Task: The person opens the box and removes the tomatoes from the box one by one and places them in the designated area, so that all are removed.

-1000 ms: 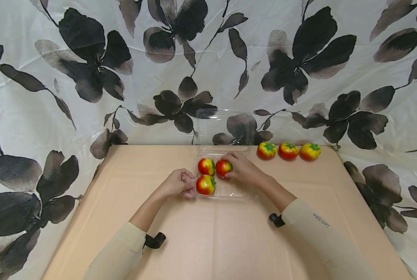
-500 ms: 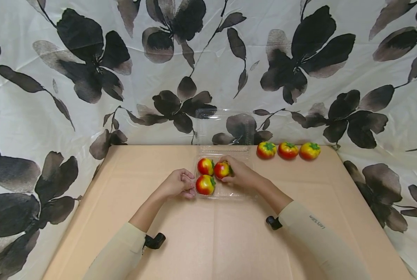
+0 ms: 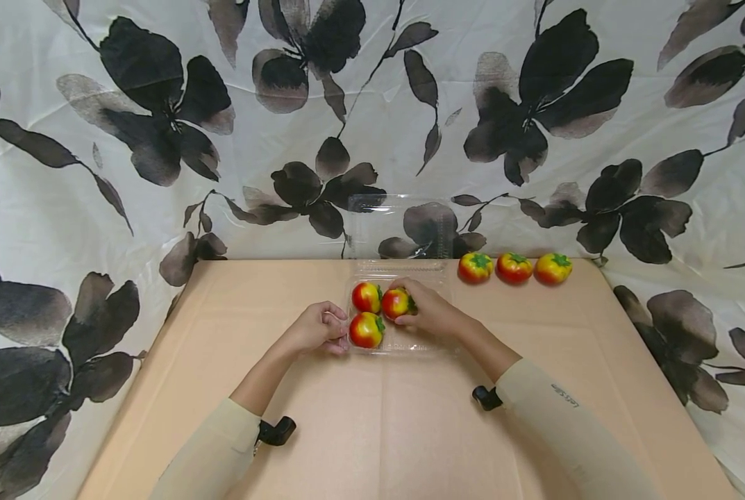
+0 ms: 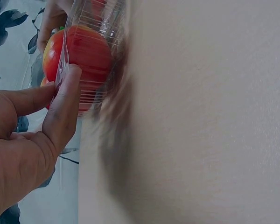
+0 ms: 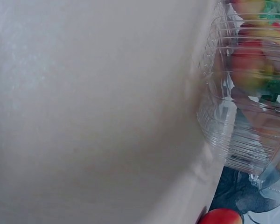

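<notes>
A clear plastic clamshell container (image 3: 425, 342) lies on the table, its lid (image 3: 372, 226) raised at the back. Two red-and-yellow, tomato-like fruits with green tops fill its left side: a rear fruit (image 3: 366, 297) and a front fruit (image 3: 366, 330). My right hand (image 3: 433, 310) holds a third such fruit (image 3: 396, 303) beside the rear one, inside the container, fingers over its far side and thumb on the near side. At the left wall, my left hand (image 3: 317, 328) pinches the rim between thumb and finger, plain in the left wrist view on the container wall (image 4: 87, 95).
To the right of the container, three more such fruits stand in a row along the table's back edge: a left one (image 3: 475, 268), a middle one (image 3: 514, 269) and a right one (image 3: 553, 269). A flower-printed cloth (image 3: 422, 132) hangs behind the tan table (image 3: 347, 423).
My right hand and its fruit have shifted slightly left, closer to the other two fruits in the container, and have then stayed there. My left hand keeps its place on the rim.
</notes>
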`<action>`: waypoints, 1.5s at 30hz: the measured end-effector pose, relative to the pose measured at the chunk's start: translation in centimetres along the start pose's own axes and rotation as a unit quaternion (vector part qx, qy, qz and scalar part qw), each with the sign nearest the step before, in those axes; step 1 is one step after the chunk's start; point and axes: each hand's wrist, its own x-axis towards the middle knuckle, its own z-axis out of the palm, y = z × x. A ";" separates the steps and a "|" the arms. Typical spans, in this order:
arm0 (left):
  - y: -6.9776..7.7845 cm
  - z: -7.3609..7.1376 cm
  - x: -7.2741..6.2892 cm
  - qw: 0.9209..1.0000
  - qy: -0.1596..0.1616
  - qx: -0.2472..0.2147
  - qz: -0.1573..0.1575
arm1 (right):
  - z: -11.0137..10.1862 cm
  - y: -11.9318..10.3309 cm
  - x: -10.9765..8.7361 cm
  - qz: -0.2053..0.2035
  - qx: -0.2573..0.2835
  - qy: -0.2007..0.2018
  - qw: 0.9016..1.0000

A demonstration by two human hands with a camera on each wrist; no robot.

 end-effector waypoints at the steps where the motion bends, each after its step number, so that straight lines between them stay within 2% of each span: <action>1: -0.1 0.0 0.1 1.000 -0.001 -0.001 0.001 | 0.0 0.0 -0.1 0.002 0.002 0.000 1.000; 10: 0.0 0.1 0.0 1.000 -0.001 0.003 0.000 | -0.5 -0.3 -0.6 0.004 0.010 0.008 1.000; 24: 0.3 0.0 -0.2 1.000 0.001 0.008 -0.003 | -2.6 -1.0 -2.1 -0.001 0.010 0.055 0.998; 36: 0.4 -0.1 -0.2 1.000 0.001 0.016 -0.005 | -4.6 -1.5 -4.8 0.010 0.025 0.086 0.996; 45: 0.3 0.0 -0.1 1.000 0.002 0.018 -0.006 | -6.3 -1.1 -6.5 0.005 0.005 0.119 0.993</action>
